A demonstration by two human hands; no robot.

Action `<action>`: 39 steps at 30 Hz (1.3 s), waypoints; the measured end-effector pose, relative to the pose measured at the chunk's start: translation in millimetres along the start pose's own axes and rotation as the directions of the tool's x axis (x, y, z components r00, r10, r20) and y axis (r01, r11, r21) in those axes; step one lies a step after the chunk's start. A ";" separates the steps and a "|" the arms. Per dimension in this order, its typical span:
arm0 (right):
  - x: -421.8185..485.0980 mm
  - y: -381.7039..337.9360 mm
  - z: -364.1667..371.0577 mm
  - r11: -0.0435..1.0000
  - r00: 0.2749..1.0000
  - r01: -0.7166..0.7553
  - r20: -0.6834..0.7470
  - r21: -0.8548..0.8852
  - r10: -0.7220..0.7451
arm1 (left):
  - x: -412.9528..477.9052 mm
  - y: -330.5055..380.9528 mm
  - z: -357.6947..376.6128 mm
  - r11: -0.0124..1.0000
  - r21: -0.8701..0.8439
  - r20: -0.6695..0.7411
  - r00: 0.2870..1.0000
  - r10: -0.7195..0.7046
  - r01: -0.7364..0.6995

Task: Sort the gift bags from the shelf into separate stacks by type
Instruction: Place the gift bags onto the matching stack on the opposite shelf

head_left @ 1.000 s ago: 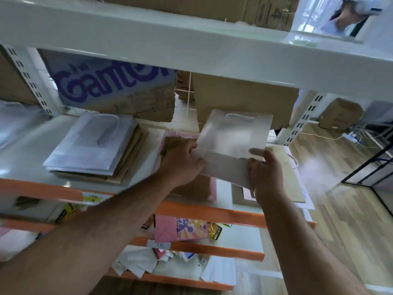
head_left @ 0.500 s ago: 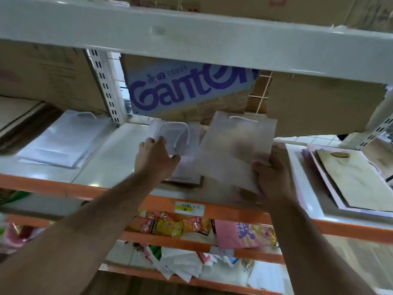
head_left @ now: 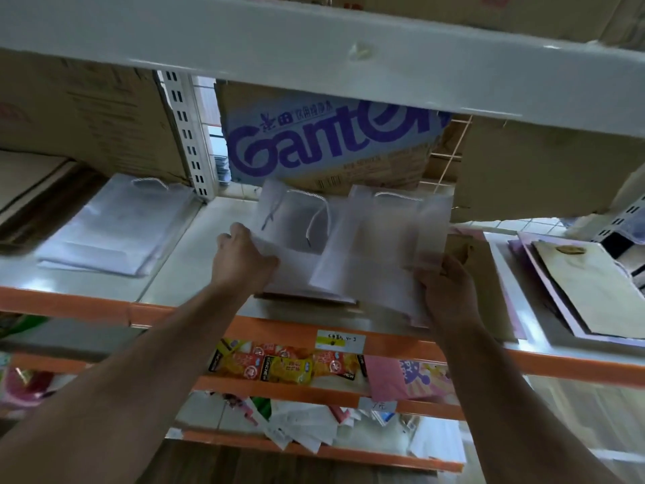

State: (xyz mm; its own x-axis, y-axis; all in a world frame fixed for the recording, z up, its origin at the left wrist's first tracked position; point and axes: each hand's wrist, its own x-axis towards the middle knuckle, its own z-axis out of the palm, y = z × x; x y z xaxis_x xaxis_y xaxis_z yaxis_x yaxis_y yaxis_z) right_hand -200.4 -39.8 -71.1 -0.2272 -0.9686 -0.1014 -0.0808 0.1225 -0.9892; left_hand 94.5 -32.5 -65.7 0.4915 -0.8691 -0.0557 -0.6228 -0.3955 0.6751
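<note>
Now we have the frosted bag (head_left: 384, 246) lifted at a tilt over the middle of the shelf (head_left: 181, 274). Its long axis runs away from us, with the rope handle at the far end. Our right hand (head_left: 446, 291) pinches its near right corner. The frosted stack (head_left: 293, 225) lies just left of that grip, partly under the bag. Our left hand (head_left: 244, 263) is nearer the stack and grips its near left edge.

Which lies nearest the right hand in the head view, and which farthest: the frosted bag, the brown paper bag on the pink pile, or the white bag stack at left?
1. frosted bag: centre, gripped by the right hand.
2. brown paper bag: on the pile to the right.
3. white bag stack: far left of the shelf.
</note>
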 end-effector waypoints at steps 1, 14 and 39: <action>0.7 0.5 -0.6 1.000 1.000 -0.004 0.001 0.006 0.004 | 0.1 3.3 -1.6 0.995 -0.093 -0.005 1.000 -0.023 0.022; -6.3 -8.4 29.1 0.983 0.989 -0.020 0.147 0.181 -0.007 | -14.0 -22.9 -37.7 0.623 -0.758 0.065 0.973 -0.221 0.192; -102.7 -19.3 316.9 0.994 0.990 -0.087 0.115 0.071 0.079 | 152.3 -231.4 -213.3 0.952 -0.283 0.064 0.992 -0.106 0.120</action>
State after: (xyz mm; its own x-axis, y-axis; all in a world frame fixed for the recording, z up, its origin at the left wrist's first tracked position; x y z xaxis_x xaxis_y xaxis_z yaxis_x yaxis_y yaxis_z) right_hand 132.0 -11.3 -75.2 -0.1198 -0.9743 -0.1906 0.0083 0.1910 -0.9816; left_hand 443.2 -10.0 -73.5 0.5152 -0.8393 -0.1736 -0.3618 -0.3966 0.8437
